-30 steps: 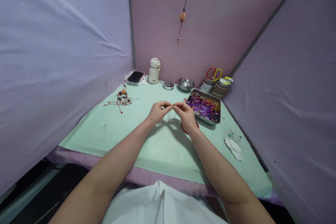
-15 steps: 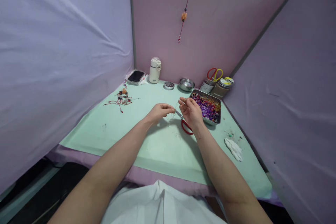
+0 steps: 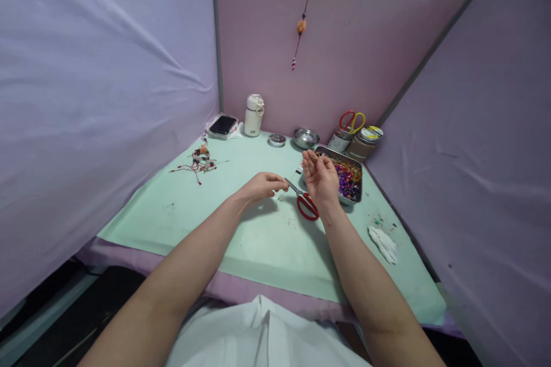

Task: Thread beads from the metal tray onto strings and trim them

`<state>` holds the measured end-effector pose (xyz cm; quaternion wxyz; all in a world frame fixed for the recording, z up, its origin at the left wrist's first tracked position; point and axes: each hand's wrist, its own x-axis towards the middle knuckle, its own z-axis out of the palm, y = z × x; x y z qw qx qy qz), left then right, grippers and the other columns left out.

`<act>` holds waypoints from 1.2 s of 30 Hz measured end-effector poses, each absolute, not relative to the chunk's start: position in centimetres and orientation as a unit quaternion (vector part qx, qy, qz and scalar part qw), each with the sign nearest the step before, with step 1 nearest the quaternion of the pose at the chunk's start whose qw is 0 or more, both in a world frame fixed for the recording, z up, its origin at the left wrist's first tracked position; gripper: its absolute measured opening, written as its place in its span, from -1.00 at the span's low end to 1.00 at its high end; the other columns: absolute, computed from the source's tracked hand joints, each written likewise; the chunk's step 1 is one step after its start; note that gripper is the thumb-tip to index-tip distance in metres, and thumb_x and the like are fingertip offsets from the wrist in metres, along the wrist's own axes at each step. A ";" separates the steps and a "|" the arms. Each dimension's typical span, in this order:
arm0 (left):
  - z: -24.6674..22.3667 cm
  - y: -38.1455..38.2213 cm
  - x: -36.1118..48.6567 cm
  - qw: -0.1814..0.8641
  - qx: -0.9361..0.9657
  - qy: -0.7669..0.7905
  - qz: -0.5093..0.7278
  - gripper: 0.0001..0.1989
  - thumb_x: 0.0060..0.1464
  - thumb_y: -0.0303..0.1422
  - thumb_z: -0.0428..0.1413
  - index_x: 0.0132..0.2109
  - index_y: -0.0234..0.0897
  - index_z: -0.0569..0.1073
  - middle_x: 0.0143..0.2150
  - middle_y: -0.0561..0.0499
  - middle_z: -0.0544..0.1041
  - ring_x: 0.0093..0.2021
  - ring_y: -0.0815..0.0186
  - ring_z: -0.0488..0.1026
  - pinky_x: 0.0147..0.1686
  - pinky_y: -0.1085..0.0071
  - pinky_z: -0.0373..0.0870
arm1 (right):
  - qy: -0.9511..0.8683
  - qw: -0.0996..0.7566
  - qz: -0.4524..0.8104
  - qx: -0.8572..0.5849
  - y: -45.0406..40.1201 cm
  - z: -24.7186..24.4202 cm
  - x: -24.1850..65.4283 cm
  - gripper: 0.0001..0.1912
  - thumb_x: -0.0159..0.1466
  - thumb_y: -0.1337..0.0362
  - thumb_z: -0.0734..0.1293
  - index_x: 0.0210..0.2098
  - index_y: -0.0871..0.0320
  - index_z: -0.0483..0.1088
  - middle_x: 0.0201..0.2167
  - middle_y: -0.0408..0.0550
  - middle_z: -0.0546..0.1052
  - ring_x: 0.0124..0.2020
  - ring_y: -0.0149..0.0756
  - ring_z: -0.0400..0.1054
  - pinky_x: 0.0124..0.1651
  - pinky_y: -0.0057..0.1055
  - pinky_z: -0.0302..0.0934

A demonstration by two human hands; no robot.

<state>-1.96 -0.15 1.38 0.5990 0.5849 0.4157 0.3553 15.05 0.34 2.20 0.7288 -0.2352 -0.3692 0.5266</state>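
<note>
My left hand (image 3: 266,184) is closed, its thumb and forefinger pinching the end of a thin pale thread (image 3: 280,197) that trails a little below the fingertips. My right hand (image 3: 321,176) is raised palm up, thumb and forefinger pinched together on the fine thread running between the hands; it is barely visible there. Red-handled scissors (image 3: 306,206) lie on the table between the hands, their blades pointing towards my left fingertips. Just behind my right hand, and partly covered by it, is a metal tray (image 3: 353,202) of purple, red and dark beads (image 3: 348,180).
Beaded red cords (image 3: 202,159) lie at the left. Along the back stand a phone (image 3: 224,125), a white bottle (image 3: 253,116), a small round dish (image 3: 276,140), a steel bowl (image 3: 305,138) and jars (image 3: 364,143). A white glove (image 3: 383,245) lies right. A beaded pendant (image 3: 301,27) hangs above.
My right hand has moved up and to the right, away from my left hand, and now covers more of the bead tray. My left hand has hardly moved.
</note>
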 end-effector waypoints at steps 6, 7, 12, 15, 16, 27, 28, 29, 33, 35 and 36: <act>1.2 0.1 -2.0 0.604 0.577 0.400 0.376 -0.73 -0.22 -0.19 0.26 -0.37 -0.29 0.57 -0.33 -0.07 0.57 -0.44 0.44 0.30 -0.50 0.50 0.18 | -0.336 0.726 0.521 -0.297 0.9 1.2 15.0 -0.79 0.16 0.26 0.39 -0.39 0.09 0.22 -0.18 -0.10 0.55 -0.05 -0.33 0.45 0.06 -0.29 0.34; 1.2 0.1 -2.0 0.608 0.578 0.393 0.377 -0.72 -0.22 -0.18 0.27 -0.37 -0.29 0.57 -0.33 -0.07 0.57 -0.44 0.44 0.31 -0.49 0.50 0.18 | -0.332 0.717 0.529 -0.309 1.1 0.9 14.9 -0.77 0.14 0.25 0.41 -0.41 0.10 0.23 -0.20 -0.08 0.55 -0.06 -0.33 0.45 0.05 -0.31 0.34; 0.8 0.4 -2.2 0.618 0.580 0.351 0.398 -0.71 -0.21 -0.18 0.28 -0.35 -0.28 0.56 -0.34 -0.04 0.55 -0.42 0.43 0.35 -0.46 0.48 0.22 | -0.340 0.662 0.577 -0.336 1.3 -0.6 14.4 -0.75 0.08 0.25 0.45 -0.43 0.11 0.27 -0.23 -0.07 0.54 -0.08 -0.31 0.46 0.00 -0.34 0.37; 0.6 0.5 -2.2 0.596 0.596 0.339 0.418 -0.74 -0.18 -0.18 0.26 -0.34 -0.25 0.55 -0.24 -0.02 0.54 -0.40 0.44 0.35 -0.45 0.49 0.21 | -0.352 0.631 0.605 -0.336 1.0 -1.1 14.0 -0.75 0.05 0.26 0.47 -0.46 0.12 0.29 -0.26 -0.09 0.54 -0.12 -0.32 0.46 -0.07 -0.36 0.39; 0.6 0.5 -2.2 0.588 0.602 0.333 0.426 -0.75 -0.17 -0.18 0.26 -0.34 -0.25 0.55 -0.17 -0.02 0.53 -0.39 0.45 0.35 -0.45 0.48 0.22 | -0.359 0.621 0.611 -0.335 1.0 -1.2 13.9 -0.75 0.05 0.26 0.47 -0.46 0.12 0.29 -0.28 -0.10 0.54 -0.16 -0.34 0.46 -0.09 -0.38 0.39; 0.5 0.7 -1.7 0.583 0.547 0.333 0.499 -0.75 -0.19 -0.22 0.27 -0.38 -0.30 0.52 -0.43 0.02 0.49 -0.43 0.43 0.33 -0.34 0.40 0.27 | -0.497 0.560 0.484 -0.453 0.6 -1.5 13.5 -0.75 0.10 0.10 0.37 -0.35 0.13 0.34 -0.33 -0.12 0.40 -0.37 -0.38 0.39 -0.15 -0.29 0.31; 0.4 0.8 -1.7 0.577 0.545 0.340 0.506 -0.74 -0.20 -0.21 0.27 -0.38 -0.31 0.52 -0.42 0.02 0.50 -0.43 0.43 0.33 -0.33 0.40 0.27 | -0.520 0.559 0.429 -0.483 0.6 -1.5 13.6 -0.76 0.11 0.11 0.35 -0.32 0.14 0.36 -0.25 -0.09 0.39 -0.36 -0.38 0.39 -0.14 -0.28 0.30; 0.4 0.9 -1.7 0.569 0.545 0.346 0.510 -0.73 -0.20 -0.20 0.26 -0.37 -0.31 0.52 -0.42 0.01 0.50 -0.43 0.43 0.32 -0.34 0.40 0.28 | -0.540 0.558 0.375 -0.506 0.6 -1.5 13.7 -0.77 0.12 0.13 0.33 -0.29 0.14 0.37 -0.18 -0.05 0.37 -0.34 -0.37 0.38 -0.13 -0.27 0.29; 0.4 1.0 -1.8 0.534 0.554 0.374 0.519 -0.71 -0.18 -0.17 0.24 -0.37 -0.32 0.52 -0.42 0.01 0.50 -0.44 0.43 0.29 -0.35 0.42 0.27 | -0.567 0.580 0.293 -0.506 0.4 -1.2 13.7 -0.79 0.16 0.15 0.28 -0.27 0.12 0.38 -0.06 0.01 0.29 -0.24 -0.33 0.36 -0.04 -0.25 0.25; 0.6 0.7 -1.8 0.515 0.565 0.382 0.519 -0.72 -0.15 -0.17 0.22 -0.37 -0.32 0.52 -0.43 0.02 0.49 -0.44 0.42 0.29 -0.36 0.42 0.26 | -0.554 0.599 0.344 -0.464 0.2 -1.0 13.3 -0.80 0.16 0.14 0.28 -0.28 0.11 0.36 -0.11 -0.04 0.33 -0.21 -0.33 0.36 -0.03 -0.25 0.26; 0.7 0.6 -1.8 0.504 0.574 0.386 0.518 -0.73 -0.14 -0.18 0.22 -0.37 -0.32 0.52 -0.44 0.02 0.49 -0.44 0.42 0.29 -0.36 0.42 0.25 | -0.540 0.609 0.382 -0.437 0.2 -0.9 13.1 -0.81 0.16 0.13 0.29 -0.29 0.09 0.35 -0.15 -0.07 0.35 -0.20 -0.33 0.36 -0.03 -0.26 0.26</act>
